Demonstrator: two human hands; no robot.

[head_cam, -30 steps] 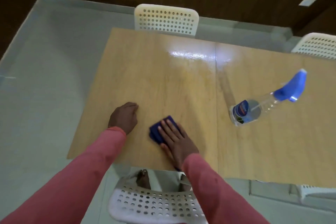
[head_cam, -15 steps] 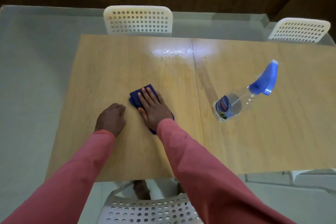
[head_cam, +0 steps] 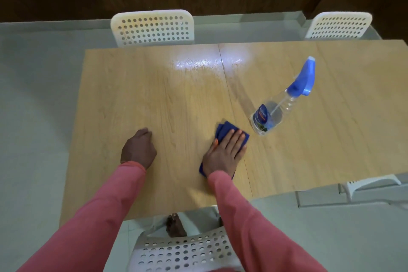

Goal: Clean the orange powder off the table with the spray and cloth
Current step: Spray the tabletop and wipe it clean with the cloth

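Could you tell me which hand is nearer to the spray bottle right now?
The right hand. It presses flat on the cloth just left of the spray bottle, not touching it. The left hand rests on the table farther left.

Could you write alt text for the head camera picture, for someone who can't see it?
A person's right hand presses a blue cloth flat on a wooden table; the left hand rests curled nearby, a spray bottle stands right.

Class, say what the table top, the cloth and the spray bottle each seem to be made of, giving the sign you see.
Table: probably glossy wood-grain laminate; grain lines, bright glare.
Cloth: soft blue fabric, matte, folded in layers.
Bottle: clear plastic, see-through with a tube inside; blue trigger head looks opaque plastic.
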